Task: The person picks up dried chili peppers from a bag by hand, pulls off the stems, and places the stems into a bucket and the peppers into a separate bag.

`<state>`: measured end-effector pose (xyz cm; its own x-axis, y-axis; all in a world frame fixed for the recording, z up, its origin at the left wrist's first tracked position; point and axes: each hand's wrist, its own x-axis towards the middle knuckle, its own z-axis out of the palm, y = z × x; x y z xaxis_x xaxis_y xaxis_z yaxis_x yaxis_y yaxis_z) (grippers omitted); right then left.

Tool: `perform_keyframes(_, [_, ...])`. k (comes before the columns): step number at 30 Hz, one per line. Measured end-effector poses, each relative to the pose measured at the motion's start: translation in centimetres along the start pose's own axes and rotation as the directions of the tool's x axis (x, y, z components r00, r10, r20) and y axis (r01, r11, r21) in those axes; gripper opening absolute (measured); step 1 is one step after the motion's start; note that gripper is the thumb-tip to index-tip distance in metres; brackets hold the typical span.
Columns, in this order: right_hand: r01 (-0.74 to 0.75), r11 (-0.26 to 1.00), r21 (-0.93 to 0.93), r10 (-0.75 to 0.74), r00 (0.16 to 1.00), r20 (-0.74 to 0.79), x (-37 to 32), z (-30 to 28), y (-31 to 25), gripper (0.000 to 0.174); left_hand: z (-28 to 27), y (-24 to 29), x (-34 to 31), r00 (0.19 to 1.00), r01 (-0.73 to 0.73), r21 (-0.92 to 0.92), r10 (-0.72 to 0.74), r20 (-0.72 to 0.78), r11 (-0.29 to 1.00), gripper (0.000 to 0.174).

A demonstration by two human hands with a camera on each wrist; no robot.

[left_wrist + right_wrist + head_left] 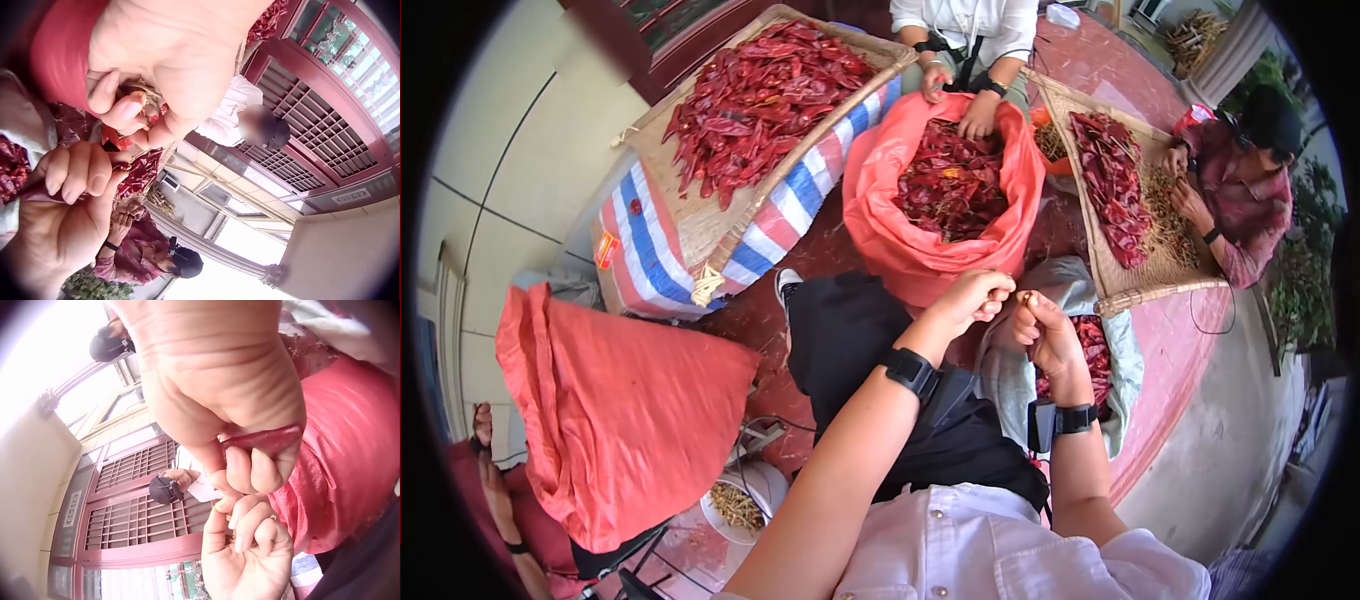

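Observation:
My two hands are close together above my lap, near the edge of the big red sack (880, 215) of dried chilies. In my right hand (219, 375) a dried red chili (265, 440) lies under the curled fingers, across the palm. Fingers of my left hand (169, 56) curl around thin brownish chili stems (140, 87), with small red bits showing at the fingertips. The fingertips of both hands nearly meet in the right wrist view. Beside my right hand stands a grey-green sack (1135, 375) with more red chilies inside.
A woven tray (660, 200) heaped with chilies rests on striped bags at left; another tray (1115, 285) holds chilies and stems at right. A white bucket (772, 485) contains stems. A filled red sack (630, 400) stands at left. Other people sit opposite, right and far left.

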<state>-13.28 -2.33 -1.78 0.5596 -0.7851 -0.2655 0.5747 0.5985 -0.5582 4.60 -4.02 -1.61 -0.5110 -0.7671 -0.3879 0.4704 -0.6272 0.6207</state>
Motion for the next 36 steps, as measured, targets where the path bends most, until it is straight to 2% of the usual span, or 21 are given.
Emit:
perform_keyframes(5, [-0.023, 0.999, -0.04, 0.022, 0.999, -0.029, -0.5, 1.1, -0.6, 0.016, 0.2, -0.4, 0.3, 0.997, 0.026, -0.057, -0.03, -0.072, 0.998, 0.008])
perform_keyframes(7, [-0.035, 0.996, -0.085, 0.032, 0.999, -0.035, -0.5, 1.3, -0.7, 0.016, -0.2, -1.2, 0.6, 1.0, -0.005, -0.018, 0.005, -0.014, 1.0, 0.012])
perform_keyframes(9, [-0.034, 0.99, -0.134, 0.025, 0.997, -0.068, -0.5, 1.9, -0.8, 0.016, 0.0, -1.3, 0.7, 0.999, -0.02, -0.008, 0.019, -0.04, 1.0, 0.013])
perform_keyframes(11, [-0.015, 0.98, -0.198, -0.006, 0.994, -0.108, -0.2, 1.0, -0.5, 0.017, -0.3, -2.2, 1.3, 0.991, -0.13, -0.026, 0.129, -0.017, 0.991, 0.013])
perform_keyframes(12, [-0.02, 0.977, -0.213, -0.004, 0.994, -0.112, -0.1, 0.9, -0.3, 0.016, 0.0, -2.0, 1.3, 0.989, -0.126, 0.064, 0.13, -0.07, 0.99, 0.013])
perform_keyframes(14, [-0.022, 0.978, -0.207, 0.006, 0.997, -0.08, 0.0, 0.3, -0.1, 0.015, 0.4, -2.2, 1.7, 0.978, -0.159, 0.097, 0.171, -0.121, 0.982, 0.011])
perform_keyframes(15, [-0.012, 0.978, -0.209, -0.003, 0.998, -0.07, 0.1, 0.3, 0.1, 0.015, 0.4, -2.1, 2.1, 0.97, -0.13, 0.162, 0.16, -0.183, 0.978, 0.011])
perform_keyframes(16, [-0.002, 0.975, -0.224, -0.003, 1.0, -0.022, 0.1, 0.4, 0.1, 0.016, 0.7, -2.0, 2.0, 0.946, -0.151, 0.29, 0.223, -0.234, 0.945, 0.013])
perform_keyframes(18, [-0.004, 0.976, -0.218, 0.004, 1.0, 0.002, 0.3, 0.0, 0.1, 0.019, 0.4, -2.0, 2.4, 0.94, -0.196, 0.306, 0.267, -0.213, 0.932, 0.016])
perform_keyframes(20, [-0.016, 0.966, -0.257, -0.006, 0.996, -0.086, 0.2, 1.3, 0.2, 0.019, 0.5, -1.6, 2.0, 0.925, -0.238, 0.32, 0.315, -0.214, 0.917, 0.015])
perform_keyframes(25, [-0.032, 0.974, -0.222, 0.022, 0.999, -0.046, 0.8, 2.3, 0.3, 0.018, 0.5, -1.2, 1.7, 0.899, -0.308, 0.332, 0.387, -0.205, 0.892, 0.017])
perform_keyframes(26, [-0.034, 0.978, -0.205, 0.03, 0.999, -0.022, 0.9, 2.5, 0.2, 0.018, 0.7, -0.9, 1.4, 0.896, -0.297, 0.303, 0.374, -0.238, 0.906, 0.015])
perform_keyframes(27, [-0.032, 0.977, -0.211, 0.009, 0.994, -0.11, 0.7, 3.8, 0.4, 0.019, 0.7, -0.7, 1.4, 0.901, -0.28, 0.306, 0.359, -0.242, 0.91, 0.015])
perform_keyframes(28, [-0.049, 0.974, -0.223, 0.036, 0.998, -0.06, 0.8, 3.7, 0.2, 0.019, 0.7, -0.5, 1.1, 0.908, -0.259, 0.311, 0.34, -0.243, 0.914, 0.014])
perform_keyframes(30, [-0.036, 0.966, -0.257, 0.019, 0.997, -0.072, 0.7, 3.2, 0.0, 0.018, 0.5, -0.4, 0.8, 0.915, -0.302, 0.187, 0.339, -0.218, 0.935, 0.014])
perform_keyframes(31, [-0.057, 0.961, -0.272, 0.031, 0.995, -0.098, 0.5, 3.8, 0.2, 0.017, 0.5, -0.2, 0.3, 0.914, -0.327, 0.066, 0.333, -0.231, 0.943, 0.013])
perform_keyframes(32, [-0.073, 0.957, -0.281, 0.034, 0.989, -0.143, 0.2, 3.9, 0.2, 0.017, 0.0, 0.1, 0.1, 0.934, -0.264, 0.154, 0.292, -0.205, 0.952, 0.012])
perform_keyframes(33, [-0.149, 0.946, -0.289, 0.091, 0.974, -0.207, 0.0, 2.2, -0.1, 0.018, 0.0, 0.5, -0.8, 0.944, -0.266, -0.004, 0.26, -0.202, 0.964, 0.009])
perform_keyframes(34, [-0.166, 0.924, -0.343, 0.078, 0.963, -0.257, -0.6, 2.3, 0.2, 0.019, -0.2, 0.4, -0.6, 0.917, -0.328, -0.018, 0.314, -0.246, 0.944, 0.008])
perform_keyframes(35, [-0.221, 0.942, -0.254, 0.138, 0.942, -0.307, -1.2, 0.9, 0.4, 0.018, -0.7, 0.6, -0.4, 0.947, -0.313, -0.189, 0.29, -0.139, 0.931, 0.005])
perform_keyframes(36, [-0.237, 0.952, -0.196, 0.145, 0.908, -0.393, -1.8, -0.9, 0.8, 0.018, -0.6, 0.9, -0.8, 0.928, -0.357, -0.187, 0.323, -0.188, 0.915, 0.006])
